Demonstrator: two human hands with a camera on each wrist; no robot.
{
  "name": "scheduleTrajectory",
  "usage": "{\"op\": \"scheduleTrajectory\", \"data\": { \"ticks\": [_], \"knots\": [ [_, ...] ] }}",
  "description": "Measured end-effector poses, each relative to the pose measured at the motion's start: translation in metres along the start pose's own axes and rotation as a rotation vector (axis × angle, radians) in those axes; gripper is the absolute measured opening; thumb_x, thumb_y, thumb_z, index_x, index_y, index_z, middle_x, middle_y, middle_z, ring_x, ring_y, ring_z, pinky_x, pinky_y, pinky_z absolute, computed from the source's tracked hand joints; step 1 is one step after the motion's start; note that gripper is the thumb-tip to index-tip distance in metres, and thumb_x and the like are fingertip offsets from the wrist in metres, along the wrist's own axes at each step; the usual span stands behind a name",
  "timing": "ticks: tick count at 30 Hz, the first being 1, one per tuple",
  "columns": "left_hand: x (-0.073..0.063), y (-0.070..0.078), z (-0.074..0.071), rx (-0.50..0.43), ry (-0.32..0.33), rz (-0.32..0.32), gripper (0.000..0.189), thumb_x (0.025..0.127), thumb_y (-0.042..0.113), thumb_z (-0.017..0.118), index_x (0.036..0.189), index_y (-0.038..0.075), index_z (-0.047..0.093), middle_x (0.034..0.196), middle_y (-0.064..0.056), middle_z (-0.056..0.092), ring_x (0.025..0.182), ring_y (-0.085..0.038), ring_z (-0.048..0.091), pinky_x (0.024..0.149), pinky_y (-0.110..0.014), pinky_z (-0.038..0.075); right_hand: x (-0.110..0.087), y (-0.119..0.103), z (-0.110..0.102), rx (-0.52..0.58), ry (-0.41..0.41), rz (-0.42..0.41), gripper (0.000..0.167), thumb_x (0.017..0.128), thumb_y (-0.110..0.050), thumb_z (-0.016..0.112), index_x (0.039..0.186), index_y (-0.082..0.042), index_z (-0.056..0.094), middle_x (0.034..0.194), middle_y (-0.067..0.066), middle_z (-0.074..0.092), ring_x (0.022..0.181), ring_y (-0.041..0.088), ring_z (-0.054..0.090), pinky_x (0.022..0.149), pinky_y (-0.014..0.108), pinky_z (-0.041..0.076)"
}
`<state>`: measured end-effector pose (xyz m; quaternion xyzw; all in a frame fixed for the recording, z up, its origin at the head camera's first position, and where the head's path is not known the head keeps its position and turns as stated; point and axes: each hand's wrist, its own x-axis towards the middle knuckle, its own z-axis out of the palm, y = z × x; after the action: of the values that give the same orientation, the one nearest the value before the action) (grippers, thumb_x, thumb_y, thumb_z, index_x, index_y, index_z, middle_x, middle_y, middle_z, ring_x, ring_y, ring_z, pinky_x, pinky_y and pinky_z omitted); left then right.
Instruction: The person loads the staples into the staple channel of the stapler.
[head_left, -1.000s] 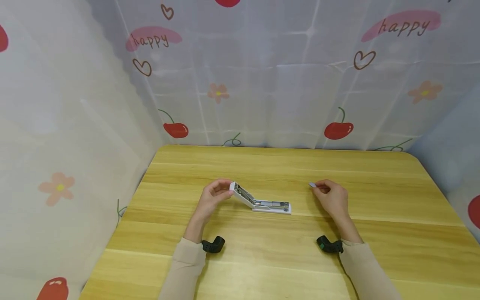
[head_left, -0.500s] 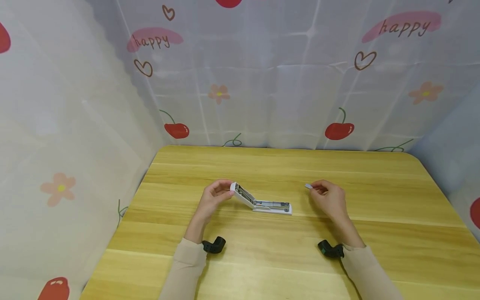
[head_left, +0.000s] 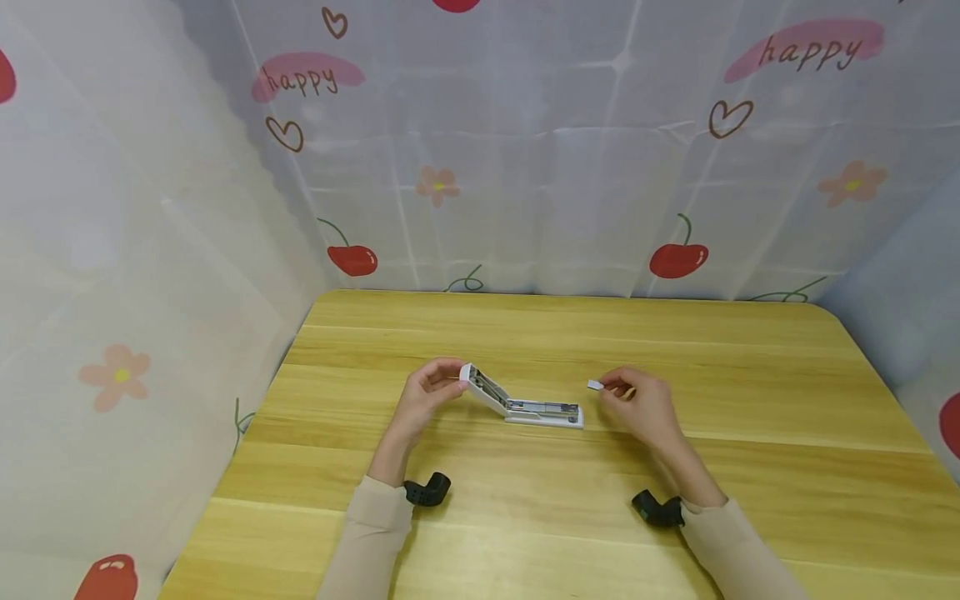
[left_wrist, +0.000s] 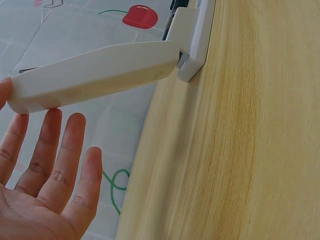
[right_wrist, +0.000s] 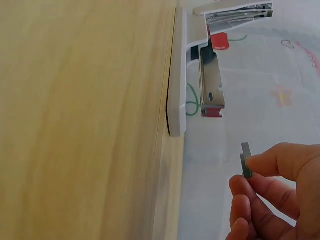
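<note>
A white stapler (head_left: 543, 419) stands on the table with its top arm swung far back, baring the metal staple channel (right_wrist: 211, 80). My left hand (head_left: 426, 398) holds the raised end of that top arm (left_wrist: 100, 72) between thumb and fingertips; the other fingers spread below it in the left wrist view. To the right of the stapler, my right hand (head_left: 643, 408) pinches a small silvery strip of staples (right_wrist: 246, 160) between thumb and index finger. The strip (head_left: 595, 385) points left, a short gap from the base's front end.
The wooden table (head_left: 525, 517) spreads around both hands. A printed curtain (head_left: 525, 167) hangs along its back edge, with more at the left and right sides. Each wrist wears a black camera mount, one left (head_left: 427, 490) and one right (head_left: 657, 509).
My right hand has moved left and slightly nearer, bringing the staple strip closer to the stapler's front end. The left hand and the stapler have stayed in place.
</note>
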<state>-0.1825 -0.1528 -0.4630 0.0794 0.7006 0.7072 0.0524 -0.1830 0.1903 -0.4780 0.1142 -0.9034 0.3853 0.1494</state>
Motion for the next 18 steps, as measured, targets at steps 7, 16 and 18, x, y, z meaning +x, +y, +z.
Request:
{"op": "scheduleTrajectory", "data": {
  "ticks": [7, 16, 18],
  "knots": [
    [0.001, -0.001, -0.001, -0.004, 0.002, 0.003, 0.034, 0.09, 0.001, 0.066, 0.122, -0.006, 0.058, 0.106, 0.003, 0.063, 0.093, -0.009, 0.063, 0.082, -0.022, 0.054, -0.002, -0.008, 0.005, -0.005, -0.095, -0.07, 0.009, 0.08, -0.004, 0.075, 0.088, -0.007, 0.073, 0.079, 0.003, 0.069, 0.07, 0.015, 0.058, 0.059, 0.023, 0.049],
    [0.001, -0.001, 0.0, -0.009, 0.0, 0.001, 0.035, 0.09, 0.002, 0.067, 0.123, -0.007, 0.058, 0.106, 0.003, 0.063, 0.093, -0.009, 0.063, 0.082, -0.023, 0.054, -0.001, -0.016, 0.008, -0.066, -0.198, -0.125, 0.009, 0.08, -0.008, 0.075, 0.088, -0.011, 0.073, 0.084, -0.001, 0.068, 0.074, 0.013, 0.057, 0.061, 0.024, 0.051],
    [0.0, -0.001, 0.0, -0.011, -0.001, 0.003, 0.035, 0.09, 0.003, 0.067, 0.123, -0.006, 0.058, 0.106, 0.003, 0.063, 0.093, -0.009, 0.063, 0.083, -0.023, 0.054, 0.0, -0.017, 0.009, -0.068, -0.218, -0.131, 0.008, 0.081, -0.009, 0.074, 0.089, -0.011, 0.073, 0.085, -0.001, 0.068, 0.074, 0.013, 0.057, 0.062, 0.024, 0.052]
  ]
}}
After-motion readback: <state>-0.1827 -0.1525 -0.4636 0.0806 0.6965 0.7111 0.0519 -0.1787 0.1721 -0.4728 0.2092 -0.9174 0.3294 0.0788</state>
